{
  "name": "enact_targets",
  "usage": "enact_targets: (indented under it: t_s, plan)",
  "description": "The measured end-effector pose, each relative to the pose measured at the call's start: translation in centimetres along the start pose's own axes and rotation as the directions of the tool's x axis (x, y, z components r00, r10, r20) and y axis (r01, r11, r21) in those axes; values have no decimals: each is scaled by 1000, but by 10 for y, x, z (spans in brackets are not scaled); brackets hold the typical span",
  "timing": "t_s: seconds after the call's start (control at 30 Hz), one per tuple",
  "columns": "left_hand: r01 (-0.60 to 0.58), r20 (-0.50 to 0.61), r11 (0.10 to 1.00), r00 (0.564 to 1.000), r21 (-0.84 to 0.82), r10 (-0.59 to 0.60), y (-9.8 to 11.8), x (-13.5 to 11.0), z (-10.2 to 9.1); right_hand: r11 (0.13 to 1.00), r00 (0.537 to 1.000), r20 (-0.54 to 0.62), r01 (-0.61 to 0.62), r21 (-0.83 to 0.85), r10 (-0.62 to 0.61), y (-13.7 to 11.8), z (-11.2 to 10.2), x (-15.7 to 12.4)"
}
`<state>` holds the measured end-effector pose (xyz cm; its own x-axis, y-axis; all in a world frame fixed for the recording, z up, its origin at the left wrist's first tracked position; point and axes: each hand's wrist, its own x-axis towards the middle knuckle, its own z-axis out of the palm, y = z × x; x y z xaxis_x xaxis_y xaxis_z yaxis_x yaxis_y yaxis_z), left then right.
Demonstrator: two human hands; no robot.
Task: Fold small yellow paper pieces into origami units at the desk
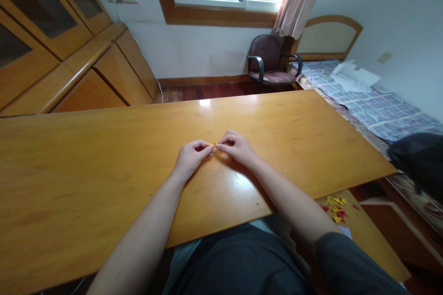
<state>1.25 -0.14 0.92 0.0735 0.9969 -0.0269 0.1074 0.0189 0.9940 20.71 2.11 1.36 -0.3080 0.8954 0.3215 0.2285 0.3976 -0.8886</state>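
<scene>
Both my hands rest on the wooden table (104, 156) near its middle. My left hand (191, 156) and my right hand (236, 148) meet fingertip to fingertip, each pinched on a tiny yellow paper piece (215, 144). Only a small speck of the yellow piece shows between the fingers. The fingers of both hands are curled in, closed on it.
Several small yellow and red paper pieces (336, 208) lie on a lower wooden surface at my right. A bed (374, 106) runs along the right wall, a brown armchair (268, 62) stands under the window, and wooden cabinets (69, 55) line the left.
</scene>
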Motion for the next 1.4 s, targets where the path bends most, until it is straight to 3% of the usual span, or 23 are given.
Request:
enact_targets:
  t_s: [0.17, 0.4, 0.6, 1.07, 1.4]
  plan:
    - [-25, 8, 999, 1000, 25, 25, 0, -1, 0, 1000, 1000, 9, 5, 6, -5, -2, 0, 0]
    - [-16, -69, 990, 998, -140, 7, 3, -1, 3, 1000, 998, -55, -6, 6, 7, 1, -1, 1]
    - [-58, -96, 971, 995, -231, 36, 3, 0, 2, 989, 998, -9, -64, 135, 66, 4, 1, 1]
    - [-127, -107, 988, 987, -91, 117, -5, -1, 1, 961, 983, -52, -161, 224, 177, 4, 12, -1]
    - [-125, -113, 991, 985, 40, 129, 2, -4, 1, 999, 994, -101, -38, 20, 39, -4, 9, -3]
